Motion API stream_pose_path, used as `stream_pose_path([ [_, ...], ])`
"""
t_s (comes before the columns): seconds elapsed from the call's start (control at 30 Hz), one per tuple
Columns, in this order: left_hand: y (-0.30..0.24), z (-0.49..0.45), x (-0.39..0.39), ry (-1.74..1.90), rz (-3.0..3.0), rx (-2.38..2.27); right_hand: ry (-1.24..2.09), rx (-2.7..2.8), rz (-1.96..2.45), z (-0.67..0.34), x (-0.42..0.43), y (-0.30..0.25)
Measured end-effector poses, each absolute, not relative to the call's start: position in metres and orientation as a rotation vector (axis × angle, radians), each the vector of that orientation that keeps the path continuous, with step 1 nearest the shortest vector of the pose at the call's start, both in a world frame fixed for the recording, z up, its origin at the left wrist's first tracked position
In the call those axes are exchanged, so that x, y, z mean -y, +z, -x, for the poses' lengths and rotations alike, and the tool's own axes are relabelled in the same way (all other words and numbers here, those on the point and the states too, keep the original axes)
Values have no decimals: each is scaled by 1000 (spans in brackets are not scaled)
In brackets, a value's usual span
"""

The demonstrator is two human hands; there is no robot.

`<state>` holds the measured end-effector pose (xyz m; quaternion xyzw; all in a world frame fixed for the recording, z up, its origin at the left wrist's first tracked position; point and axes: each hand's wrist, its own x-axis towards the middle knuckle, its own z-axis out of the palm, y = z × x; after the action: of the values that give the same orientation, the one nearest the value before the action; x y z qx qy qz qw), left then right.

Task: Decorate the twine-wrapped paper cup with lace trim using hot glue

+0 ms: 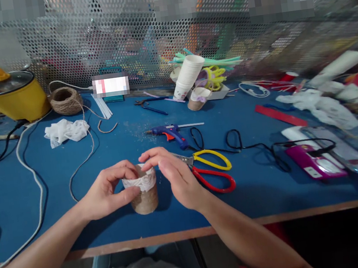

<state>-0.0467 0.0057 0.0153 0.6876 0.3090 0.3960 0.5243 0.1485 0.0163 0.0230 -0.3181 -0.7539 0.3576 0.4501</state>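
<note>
A small cup wrapped in brown twine [145,201], with a white lace band [146,182] round its top, stands upright near the table's front edge. My left hand [109,191] grips its wall, thumb on the outside and fingertips inside the rim. At the right of the rim, my right hand [178,176] holds nothing that I can see; its fingers are stretched out and apart, with the fingertips over the lace. Whether they touch it I cannot tell. Scissors with one yellow and one red handle [215,169] lie just beyond my right hand, their blades partly hidden.
A blue glue gun [168,132] lies ahead, its black cord trailing right. Behind are pliers [152,104], stacked paper cups [188,76] and a decorated cup [198,99]. To the left sit a twine ball [65,100], white lace [66,131] and a yellow pot [18,100]. A purple device [314,162] lies right.
</note>
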Motion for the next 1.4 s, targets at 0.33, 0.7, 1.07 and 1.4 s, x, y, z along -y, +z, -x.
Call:
stream_pose_path([
  [0.33,11,50,-9,975,-1427,-608,876,1866,684,-151,-17,22],
  [0.7,11,50,-11,987,-1326,-555,1016,1805,650,-153,-16,23],
  [1.07,4,49,-14,1063,-1148,-608,1426,1775,743,-151,-25,13],
  [1.4,2,46,-15,1301,-1390,-811,1535,1542,818,-138,-33,-11],
])
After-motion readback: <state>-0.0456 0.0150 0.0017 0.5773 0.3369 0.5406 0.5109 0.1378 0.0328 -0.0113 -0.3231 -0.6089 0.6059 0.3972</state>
